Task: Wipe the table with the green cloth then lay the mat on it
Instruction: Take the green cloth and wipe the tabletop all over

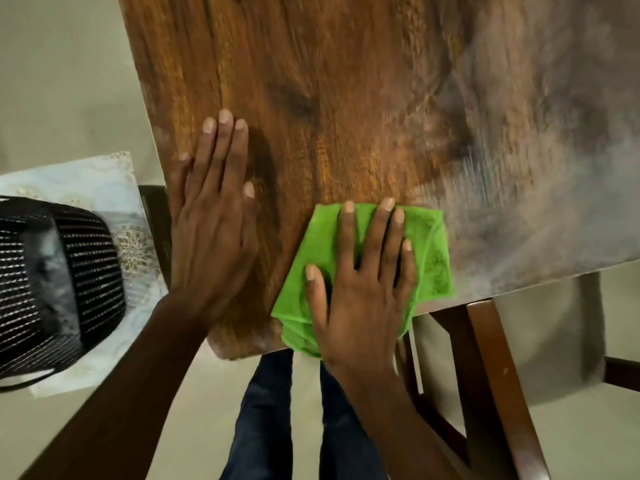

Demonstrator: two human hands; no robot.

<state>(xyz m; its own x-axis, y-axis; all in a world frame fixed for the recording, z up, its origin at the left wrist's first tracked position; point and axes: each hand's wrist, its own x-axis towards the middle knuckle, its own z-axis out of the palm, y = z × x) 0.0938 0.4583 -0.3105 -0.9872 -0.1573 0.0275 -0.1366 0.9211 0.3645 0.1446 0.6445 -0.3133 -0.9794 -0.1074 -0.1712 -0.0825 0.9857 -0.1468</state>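
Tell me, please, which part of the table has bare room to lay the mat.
The table shows bare wood beyond both hands, up to its far and right edges. The near edge is crowded: the left hand rests flat on the wood and the right hand presses the green cloth beside it.

Lighting: soft, even, moderately bright indoor light.
Glare: pale hazy sheen on the tabletop (pixel 346 98), toward its right side.
Blur: motion smear there.
Edges: wide-angle bending.
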